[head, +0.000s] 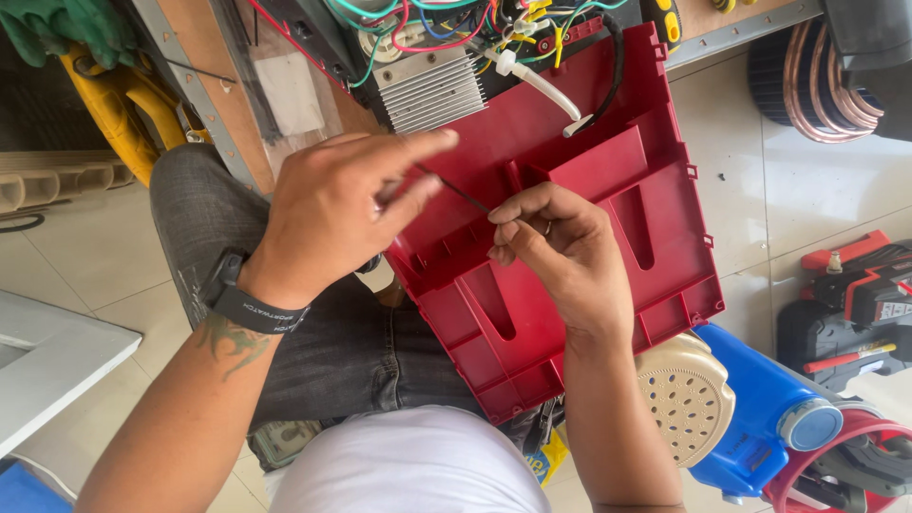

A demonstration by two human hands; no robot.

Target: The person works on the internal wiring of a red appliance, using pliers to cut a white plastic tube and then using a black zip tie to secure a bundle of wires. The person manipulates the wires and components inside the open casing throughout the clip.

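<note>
A thin black wire (465,195), light and bendy, best held near its ends, stretched above the red ribbed plastic casing panel (655,218); the left hand (337,204) and right hand (560,247) each pinched one end.

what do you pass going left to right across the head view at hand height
yellow frame → left hand → thin black cable tie → right hand → red plastic cover → coiled copper tubing
</note>
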